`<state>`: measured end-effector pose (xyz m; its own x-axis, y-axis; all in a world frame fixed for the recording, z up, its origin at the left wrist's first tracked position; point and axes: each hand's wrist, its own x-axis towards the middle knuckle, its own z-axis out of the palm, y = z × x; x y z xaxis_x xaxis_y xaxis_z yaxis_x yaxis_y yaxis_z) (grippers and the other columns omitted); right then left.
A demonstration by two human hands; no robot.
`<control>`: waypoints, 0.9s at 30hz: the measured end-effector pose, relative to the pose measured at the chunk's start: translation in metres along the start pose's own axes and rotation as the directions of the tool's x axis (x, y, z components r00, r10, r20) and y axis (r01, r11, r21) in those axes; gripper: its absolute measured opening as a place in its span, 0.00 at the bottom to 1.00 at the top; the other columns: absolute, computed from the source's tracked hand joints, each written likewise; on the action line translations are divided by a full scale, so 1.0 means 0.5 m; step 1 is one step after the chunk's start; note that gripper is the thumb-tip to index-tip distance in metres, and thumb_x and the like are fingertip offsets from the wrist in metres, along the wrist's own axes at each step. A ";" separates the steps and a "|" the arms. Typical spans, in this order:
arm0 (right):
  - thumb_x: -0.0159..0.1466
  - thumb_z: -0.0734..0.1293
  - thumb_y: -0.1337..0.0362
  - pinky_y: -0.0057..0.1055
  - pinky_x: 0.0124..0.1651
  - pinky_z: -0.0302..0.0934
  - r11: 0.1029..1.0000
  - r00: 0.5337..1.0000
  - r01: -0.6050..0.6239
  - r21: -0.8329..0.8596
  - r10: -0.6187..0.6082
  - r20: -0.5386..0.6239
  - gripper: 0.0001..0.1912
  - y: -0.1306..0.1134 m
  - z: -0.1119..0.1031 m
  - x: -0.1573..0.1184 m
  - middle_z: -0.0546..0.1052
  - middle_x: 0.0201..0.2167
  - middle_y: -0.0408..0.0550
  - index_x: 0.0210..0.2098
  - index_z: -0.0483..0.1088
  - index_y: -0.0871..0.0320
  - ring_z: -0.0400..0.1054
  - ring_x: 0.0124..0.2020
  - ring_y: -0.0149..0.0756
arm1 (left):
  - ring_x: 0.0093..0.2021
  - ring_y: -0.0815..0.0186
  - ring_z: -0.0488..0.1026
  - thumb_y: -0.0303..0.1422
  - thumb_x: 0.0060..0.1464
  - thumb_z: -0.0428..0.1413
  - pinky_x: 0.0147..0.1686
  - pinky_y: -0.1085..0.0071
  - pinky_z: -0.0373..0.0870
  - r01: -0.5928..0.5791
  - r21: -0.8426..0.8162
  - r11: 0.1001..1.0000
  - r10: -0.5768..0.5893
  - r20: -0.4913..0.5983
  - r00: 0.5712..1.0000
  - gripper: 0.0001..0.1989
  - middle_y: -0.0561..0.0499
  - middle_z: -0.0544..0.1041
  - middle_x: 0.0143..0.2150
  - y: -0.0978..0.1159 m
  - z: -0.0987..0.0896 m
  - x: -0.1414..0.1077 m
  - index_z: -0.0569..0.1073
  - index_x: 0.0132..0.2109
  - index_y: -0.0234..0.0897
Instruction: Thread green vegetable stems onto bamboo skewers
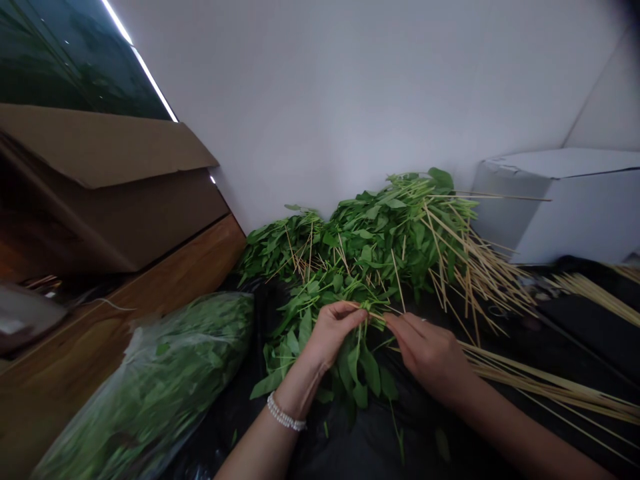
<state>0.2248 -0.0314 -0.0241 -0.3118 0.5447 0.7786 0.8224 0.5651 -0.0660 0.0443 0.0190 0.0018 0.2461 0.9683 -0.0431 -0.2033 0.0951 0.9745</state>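
Note:
My left hand (340, 330), with a beaded bracelet (285, 412) at the wrist, pinches the stems of a bunch of leafy greens (363, 367). The leaves hang below and to the left of the fingers. Just to its right, my right hand (425, 343) is closed at the stem ends, pinching a thin straw-coloured strip (395, 311) that lies across the stems. The exact grip of the right fingertips is partly hidden. Directly behind both hands, a heap of tied leafy bunches (370, 233) rests against the wall, with long pale strips sticking out to the right.
A clear plastic bag (165, 380) full of leaves lies at left, beside a wooden edge (200, 260). Loose straw-coloured strips (545, 387) extend at right over black sheeting (350, 440). A cardboard box (125, 213) stands at left, a white box (575, 213) at back right.

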 end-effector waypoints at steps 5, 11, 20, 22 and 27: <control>0.66 0.59 0.74 0.30 0.36 0.63 1.000 1.000 -0.007 0.015 0.007 0.002 0.13 -0.003 0.001 -0.002 0.74 0.29 0.48 0.47 0.71 0.65 0.71 0.31 0.33 | 0.27 0.72 0.72 0.37 0.39 0.69 0.34 0.76 0.67 0.020 -0.003 1.000 -0.020 0.024 0.999 0.12 0.51 0.80 0.27 -0.001 0.001 -0.002 0.81 0.30 0.33; 0.67 0.58 0.72 0.31 0.35 0.64 0.998 0.997 -0.053 0.045 0.051 0.051 0.13 -0.003 0.005 -0.005 0.75 0.30 0.48 0.48 0.70 0.63 0.71 0.30 0.34 | 0.29 0.71 0.73 0.36 0.42 0.68 0.35 0.75 0.68 0.029 -0.004 1.000 -0.028 0.061 0.998 0.11 0.50 0.80 0.28 -0.005 -0.004 -0.001 0.81 0.31 0.33; 0.68 0.57 0.71 0.31 0.38 0.65 0.991 0.995 -0.087 0.097 0.083 0.047 0.13 -0.009 0.008 -0.005 0.76 0.32 0.49 0.46 0.71 0.61 0.72 0.33 0.35 | 0.28 0.70 0.72 0.37 0.39 0.69 0.35 0.74 0.67 0.045 0.017 0.999 -0.046 0.049 0.998 0.12 0.50 0.80 0.28 -0.009 0.007 -0.007 0.81 0.30 0.33; 0.68 0.57 0.72 0.32 0.38 0.65 0.997 0.998 -0.052 0.049 0.051 0.024 0.14 -0.013 0.009 -0.006 0.76 0.33 0.49 0.48 0.70 0.62 0.72 0.33 0.35 | 0.29 0.70 0.72 0.37 0.38 0.70 0.36 0.74 0.67 0.037 0.029 0.999 -0.038 0.055 0.998 0.13 0.50 0.80 0.29 -0.014 0.010 -0.008 0.81 0.30 0.33; 0.67 0.58 0.72 0.31 0.39 0.64 0.995 0.998 -0.055 0.084 0.051 0.045 0.13 -0.003 -0.001 0.003 0.76 0.32 0.47 0.46 0.70 0.61 0.72 0.33 0.34 | 0.29 0.70 0.70 0.40 0.39 0.69 0.36 0.73 0.66 -0.021 0.082 0.996 0.014 0.077 0.997 0.16 0.51 0.78 0.29 -0.019 0.003 -0.003 0.80 0.32 0.32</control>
<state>0.2230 -0.0318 -0.0226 -0.2903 0.5999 0.7456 0.7956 0.5843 -0.1603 0.0472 0.0161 -0.0069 0.3157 0.9488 -0.0120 -0.1301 0.0558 0.9899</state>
